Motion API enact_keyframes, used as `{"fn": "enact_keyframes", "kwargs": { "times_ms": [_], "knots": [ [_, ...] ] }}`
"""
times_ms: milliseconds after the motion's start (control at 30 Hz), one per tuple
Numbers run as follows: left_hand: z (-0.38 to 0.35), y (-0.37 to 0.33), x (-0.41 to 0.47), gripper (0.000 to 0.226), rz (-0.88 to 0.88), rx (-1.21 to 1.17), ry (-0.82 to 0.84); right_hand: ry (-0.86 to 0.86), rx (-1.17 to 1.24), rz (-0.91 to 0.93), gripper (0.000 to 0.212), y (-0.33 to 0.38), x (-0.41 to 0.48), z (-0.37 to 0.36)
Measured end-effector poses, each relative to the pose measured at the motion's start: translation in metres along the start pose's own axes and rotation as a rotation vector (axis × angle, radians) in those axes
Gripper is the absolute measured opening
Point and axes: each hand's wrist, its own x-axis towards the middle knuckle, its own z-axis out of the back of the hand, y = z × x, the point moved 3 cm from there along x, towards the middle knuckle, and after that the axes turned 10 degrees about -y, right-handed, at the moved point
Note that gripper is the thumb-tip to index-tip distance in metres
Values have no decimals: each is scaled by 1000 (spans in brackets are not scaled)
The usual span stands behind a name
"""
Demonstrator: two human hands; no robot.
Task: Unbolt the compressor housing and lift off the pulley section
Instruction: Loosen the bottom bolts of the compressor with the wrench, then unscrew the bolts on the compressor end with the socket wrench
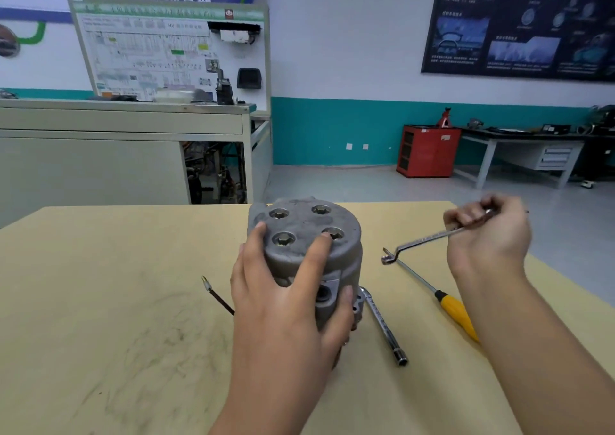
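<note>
Grey cast compressor housing (306, 235) to unbolt: clasps it with left hand (283, 311), grips cranked steel spanner (422, 240) in right hand (489, 238) (bolts (279, 214) all seated), must seat ring on one.

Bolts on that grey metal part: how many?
4, all atop the compressor housing: far-left bolt, far-right bolt, near-left bolt, and near-right bolt, touched by a left hand fingertip. The hand may hide others.
</note>
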Motion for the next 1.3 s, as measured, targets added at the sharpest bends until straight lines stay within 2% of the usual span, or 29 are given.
{"fn": "enact_keyframes", "kwargs": {
  "times_ms": [100,200,267,433,633,867,1067,1167,1300],
  "knots": [
    [-2,-3,-1,47,19,-4,18,-49,-175,157,24,-12,10,33],
    [-3,-4,-2,44,34,-18,22,19,-463,373,28,-23,13,60],
    [-3,-3,-3,47,55,-26,32,82,-621,453,30,-31,14,76],
    [-1,-2,-3,50,76,-26,51,236,-925,502,27,-47,12,100],
    [0,-5,-4,49,76,-18,54,327,-1287,387,46,-61,6,116],
    [1,-2,-5,54,86,-12,124,525,-1768,556,32,-72,-4,113],
    [1,-2,-5,58,84,-15,165,653,-1945,725,22,-75,-11,110],
    [1,-1,-5,56,81,-34,143,629,-2067,815,30,-78,-19,105],
    [1,0,-6,59,75,-35,175,662,-2200,671,31,-86,-22,95]
  ]
}}
